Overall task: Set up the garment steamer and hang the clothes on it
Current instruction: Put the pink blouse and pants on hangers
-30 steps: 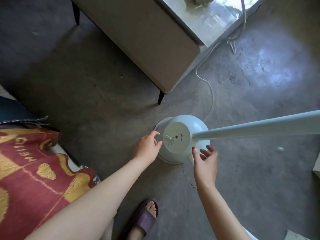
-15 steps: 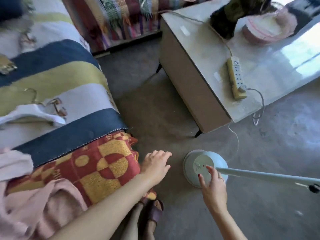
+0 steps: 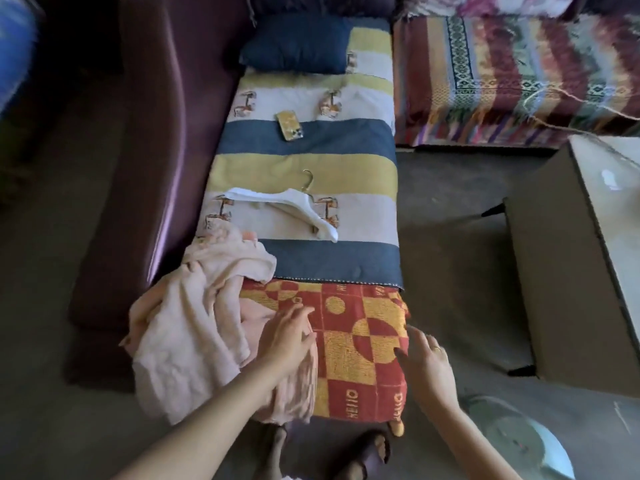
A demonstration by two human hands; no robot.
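1. Landmark: white hanger [image 3: 292,206], lying flat on the striped sofa cover [image 3: 308,140].
2. Pink garment [image 3: 194,313]: crumpled heap nearer the person than the hanger, left side, draped over the seat edge.
3. Left hand [image 3: 289,336]: fingers loosely spread, resting at the garment's right edge; nothing gripped.
4. Right hand [image 3: 427,358]: fingers apart, empty, beside the red-yellow cover [image 3: 360,341].
5. Steamer base [image 3: 519,441]: on the floor, far right of the hanger, nearest the person.
6. Judgement: garment soft, light, limp; lift by the shoulders or collar. Hanger stiff; hold at the neck.
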